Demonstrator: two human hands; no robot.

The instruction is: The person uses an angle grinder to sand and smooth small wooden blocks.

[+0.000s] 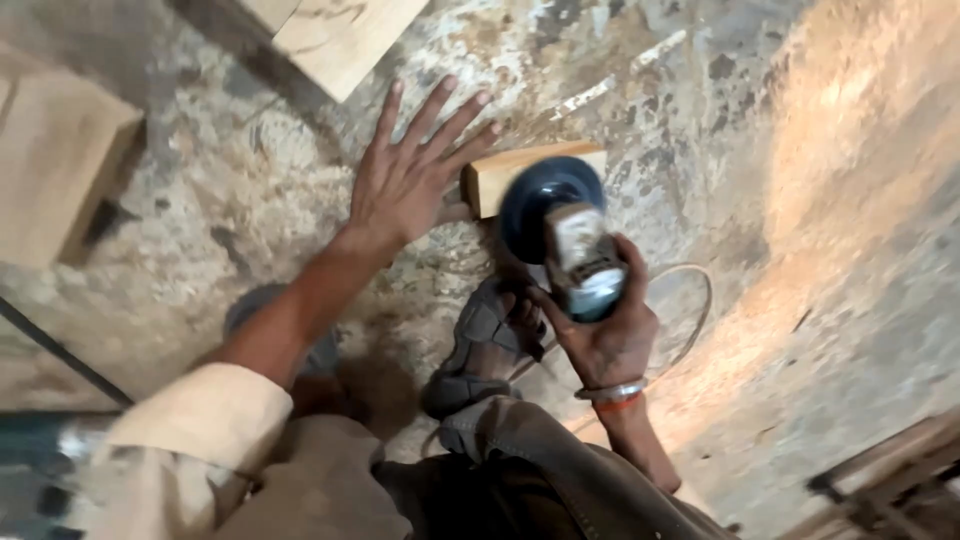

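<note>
Head view: your left hand (pixel 405 180), fingers spread wide, braces just beside the wooden block (pixel 490 180) on the floor, steadying it; your right hand (pixel 605 335) grips the angle grinder (pixel 562 235), its disc at the block's near face.

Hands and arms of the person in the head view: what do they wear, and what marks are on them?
The left hand is bare, without rings; its forearm is bare too, below a pale cream fabric sleeve rolled up near the elbow. The right hand is also bare and looks smudged with dark dust. Its wrist carries a thin silver metal bangle and a red thread band.
</note>
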